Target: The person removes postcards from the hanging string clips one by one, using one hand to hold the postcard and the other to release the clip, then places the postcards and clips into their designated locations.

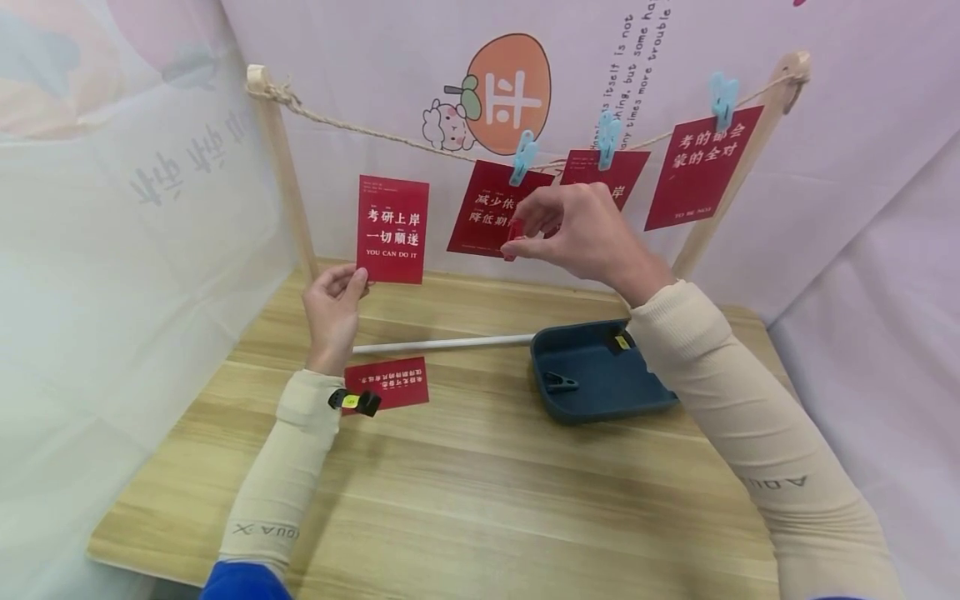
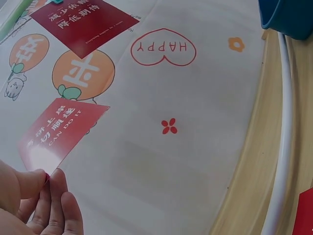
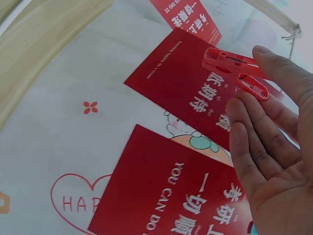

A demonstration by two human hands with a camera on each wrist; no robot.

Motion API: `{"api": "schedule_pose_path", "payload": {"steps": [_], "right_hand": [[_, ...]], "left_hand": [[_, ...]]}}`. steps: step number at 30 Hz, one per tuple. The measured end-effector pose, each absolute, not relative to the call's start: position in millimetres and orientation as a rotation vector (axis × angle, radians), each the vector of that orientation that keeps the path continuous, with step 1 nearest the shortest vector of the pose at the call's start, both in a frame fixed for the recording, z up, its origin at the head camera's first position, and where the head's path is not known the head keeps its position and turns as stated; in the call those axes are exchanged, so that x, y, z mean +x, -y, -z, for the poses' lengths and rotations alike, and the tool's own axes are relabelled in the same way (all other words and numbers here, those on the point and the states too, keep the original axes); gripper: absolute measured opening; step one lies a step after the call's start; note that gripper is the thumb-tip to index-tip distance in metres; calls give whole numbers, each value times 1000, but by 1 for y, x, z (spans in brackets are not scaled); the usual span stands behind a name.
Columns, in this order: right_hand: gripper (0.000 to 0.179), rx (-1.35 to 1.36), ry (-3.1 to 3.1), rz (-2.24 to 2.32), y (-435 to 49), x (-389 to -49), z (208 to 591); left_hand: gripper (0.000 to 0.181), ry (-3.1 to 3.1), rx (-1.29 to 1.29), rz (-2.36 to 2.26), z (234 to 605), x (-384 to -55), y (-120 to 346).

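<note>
My left hand (image 1: 335,312) pinches the lower left corner of a red card (image 1: 393,229) with white lettering, holding it upright below the rope (image 1: 360,127). In the left wrist view the thumb and forefinger meet on that card (image 2: 63,129). Between thumb and fingers my right hand (image 1: 581,229) holds a red clothespin (image 3: 237,71), in front of a hanging red card (image 1: 480,196). Light blue clothespins (image 1: 523,158) fasten that card and two others, a partly hidden card (image 1: 630,167) and a rightmost card (image 1: 701,171), to the rope.
Wooden posts (image 1: 281,167) carry the rope at both ends. On the wooden table (image 1: 480,500) lie another red card (image 1: 397,379), a white pole (image 1: 450,342) and a dark blue dustpan (image 1: 600,404) with a dark clothespin (image 1: 560,382) in it. Behind hangs a printed cloth.
</note>
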State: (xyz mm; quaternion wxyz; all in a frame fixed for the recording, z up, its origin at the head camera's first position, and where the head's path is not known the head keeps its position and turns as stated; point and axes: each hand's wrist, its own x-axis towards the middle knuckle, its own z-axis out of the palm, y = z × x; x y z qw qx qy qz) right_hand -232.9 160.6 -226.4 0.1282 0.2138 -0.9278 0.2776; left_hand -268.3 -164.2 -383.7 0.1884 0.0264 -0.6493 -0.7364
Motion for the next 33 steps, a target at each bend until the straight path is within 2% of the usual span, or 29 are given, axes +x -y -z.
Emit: {"api": "schedule_pose_path", "payload": {"steps": [8,15,27,33], "right_hand": [[32,647,2732,-799,-171,-234,241],[37,634,2774,-771,-181,-235,255],[34,660,2884,-784,-197,-238,283],[32,591,2962,-753,-210,-235,298]], "left_hand": [[25,1880,117,2067,391,-266,166],[32,1953,190,2044,397,-262,170],[35,2048,261,1993,412,-259,172],[30,2045,291,1970,421,-260,174]]}}
